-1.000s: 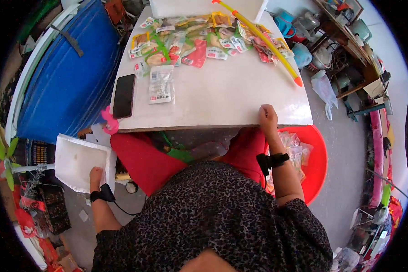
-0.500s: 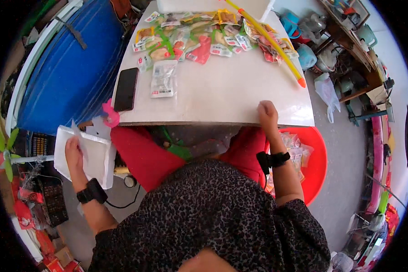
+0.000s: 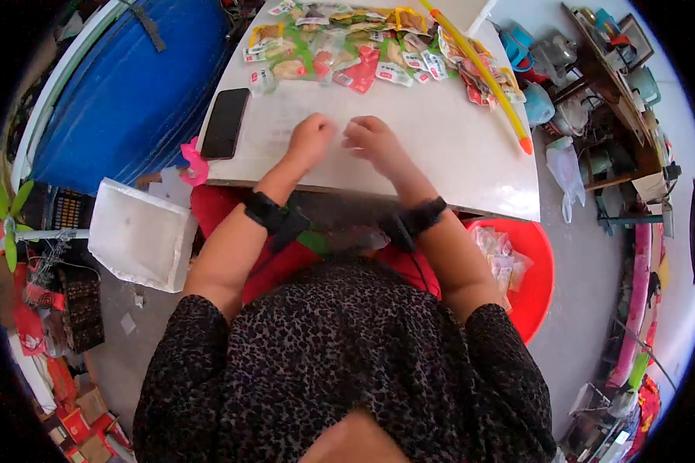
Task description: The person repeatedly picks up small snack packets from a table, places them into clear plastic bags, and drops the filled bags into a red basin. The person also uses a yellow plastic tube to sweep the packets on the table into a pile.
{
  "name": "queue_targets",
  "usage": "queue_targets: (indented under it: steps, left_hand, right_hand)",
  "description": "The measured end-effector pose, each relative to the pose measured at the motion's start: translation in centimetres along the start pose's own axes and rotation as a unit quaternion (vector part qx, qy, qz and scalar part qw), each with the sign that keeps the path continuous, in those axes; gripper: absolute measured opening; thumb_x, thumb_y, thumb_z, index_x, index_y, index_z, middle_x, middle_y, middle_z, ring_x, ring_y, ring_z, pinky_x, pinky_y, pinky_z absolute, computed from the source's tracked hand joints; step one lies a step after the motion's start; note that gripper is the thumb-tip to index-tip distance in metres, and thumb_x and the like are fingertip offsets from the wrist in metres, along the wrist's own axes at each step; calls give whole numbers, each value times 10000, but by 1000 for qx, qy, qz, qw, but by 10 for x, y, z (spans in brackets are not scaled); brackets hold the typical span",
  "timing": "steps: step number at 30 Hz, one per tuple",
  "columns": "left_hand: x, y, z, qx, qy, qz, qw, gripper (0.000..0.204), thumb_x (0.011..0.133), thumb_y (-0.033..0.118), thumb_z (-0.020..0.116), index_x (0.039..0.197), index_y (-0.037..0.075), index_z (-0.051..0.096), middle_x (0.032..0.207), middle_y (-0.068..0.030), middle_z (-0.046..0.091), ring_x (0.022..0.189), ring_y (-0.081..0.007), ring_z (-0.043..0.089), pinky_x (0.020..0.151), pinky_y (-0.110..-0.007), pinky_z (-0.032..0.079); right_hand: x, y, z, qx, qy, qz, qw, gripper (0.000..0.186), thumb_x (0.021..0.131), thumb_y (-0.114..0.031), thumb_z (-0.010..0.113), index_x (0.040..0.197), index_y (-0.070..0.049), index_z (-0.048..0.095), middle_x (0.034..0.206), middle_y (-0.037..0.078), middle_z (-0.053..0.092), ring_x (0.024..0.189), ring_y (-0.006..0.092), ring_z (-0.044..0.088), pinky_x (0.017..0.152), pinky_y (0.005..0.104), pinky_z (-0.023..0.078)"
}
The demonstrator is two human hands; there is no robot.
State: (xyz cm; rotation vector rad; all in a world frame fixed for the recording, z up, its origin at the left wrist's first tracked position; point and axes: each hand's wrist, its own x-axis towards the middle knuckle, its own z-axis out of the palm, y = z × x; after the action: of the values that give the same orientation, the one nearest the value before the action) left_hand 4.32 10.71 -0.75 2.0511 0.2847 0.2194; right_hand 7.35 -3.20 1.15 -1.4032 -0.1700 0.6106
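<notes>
My left hand and my right hand are close together above the middle of the white table, a small gap between them. The fingers of both are curled in. Motion blur smears them, and what they hold, if anything, cannot be made out. Left of my left hand a black phone lies flat near the table's left edge. A faint, see-through packet shows between the phone and my left hand. Beyond the hands spreads a pile of small sealed food packets, green, red, yellow and clear.
A yellow stick with an orange tip lies along the table's right side. Below right stands a red basin with packets in it. To the left are a white foam box, a pink piece at the table edge, and a large blue tub.
My left hand has come from beside the foam box, where it held a pale thin piece, to above the table. My right hand has moved left toward it. The view has shifted slightly.
</notes>
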Motion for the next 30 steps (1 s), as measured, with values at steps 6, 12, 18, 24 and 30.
queue_targets:
  steps: [6, 12, 18, 24, 30]
  left_hand:
    - [8, -11, 30, -84, -36, -43, 995, 163, 749, 169, 482, 798, 20, 526, 639, -16, 509, 570, -100, 454, 519, -233, 380]
    - [12, -16, 29, -175, -28, -90, 980, 221, 711, 232, 505, 790, 27, 523, 706, -104, 551, 674, -208, 531, 597, -303, 414]
    - [-5, -4, 35, 45, -43, 60, 996, 261, 701, 247, 547, 823, 23, 493, 714, -107, 546, 668, -215, 527, 603, -311, 412]
    - [-2, 7, 34, 82, -86, 3, 993, 292, 699, 285, 494, 837, 28, 502, 815, -159, 548, 776, -303, 520, 649, -350, 407]
    - [-1, 7, 35, 59, -67, -7, 996, 263, 721, 282, 459, 801, 38, 516, 763, -170, 547, 726, -309, 524, 615, -365, 402]
  right_hand:
    - [23, 30, -16, 30, 20, 5, 999, 127, 723, -130, 496, 746, -7, 473, 607, 51, 477, 503, 133, 458, 397, 246, 356]
    - [30, 29, -43, -333, 1, -348, 877, 90, 689, -104, 486, 688, -16, 469, 577, 54, 463, 493, 160, 457, 410, 288, 365]
    - [25, 24, -33, -234, 6, -187, 954, 105, 616, -115, 537, 633, -22, 493, 627, 111, 490, 586, 252, 477, 529, 334, 394]
    - [37, 37, -50, -370, -11, -328, 870, 127, 595, -139, 551, 627, -32, 492, 619, 117, 477, 630, 281, 473, 548, 345, 389]
    - [40, 36, -53, -503, -30, -379, 776, 174, 530, -132, 604, 629, -43, 491, 633, 108, 490, 636, 293, 475, 565, 357, 390]
